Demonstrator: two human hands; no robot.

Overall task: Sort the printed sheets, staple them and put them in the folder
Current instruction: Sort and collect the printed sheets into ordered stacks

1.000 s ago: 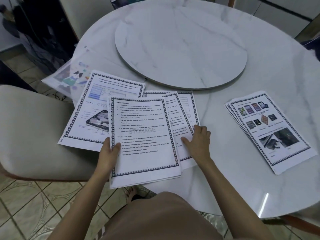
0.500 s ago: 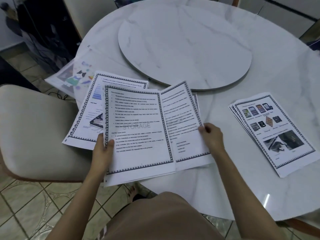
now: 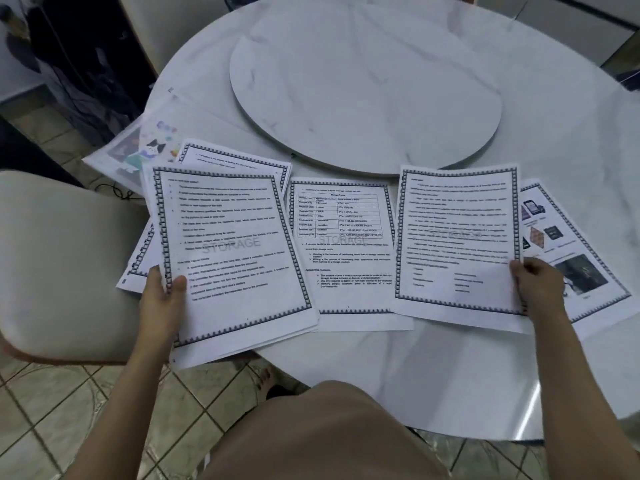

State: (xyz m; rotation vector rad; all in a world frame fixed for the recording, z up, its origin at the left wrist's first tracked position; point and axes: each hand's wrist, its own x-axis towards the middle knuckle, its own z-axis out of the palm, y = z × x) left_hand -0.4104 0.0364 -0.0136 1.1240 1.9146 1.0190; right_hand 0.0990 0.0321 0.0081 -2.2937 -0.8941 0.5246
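Marble-patterned round surface [image 3: 519, 368] carries a raised turntable disc [image 3: 363, 84] and printed sheets [image 3: 343, 251] along its near edge. Left hand [image 3: 162, 296] pinches one stack [image 3: 235, 258], right hand [image 3: 536, 282] pinches a single page [image 3: 457, 237]. Cream chair [image 3: 62, 265] on tiled floor [image 3: 41, 427] at left.

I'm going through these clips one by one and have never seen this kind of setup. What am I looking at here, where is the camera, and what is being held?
There is no machine: a person wears one wide-angle camera on the head, looking down at their own bare hands. They sit at a round marble table with a turntable in the middle. The left hand holds a stack of printed sheets by its left edge. The right hand holds a single text page by its right edge, above a pile of picture pages. Between them a page with a table lies flat. A clear folder lies at the far left. No stapler is visible.
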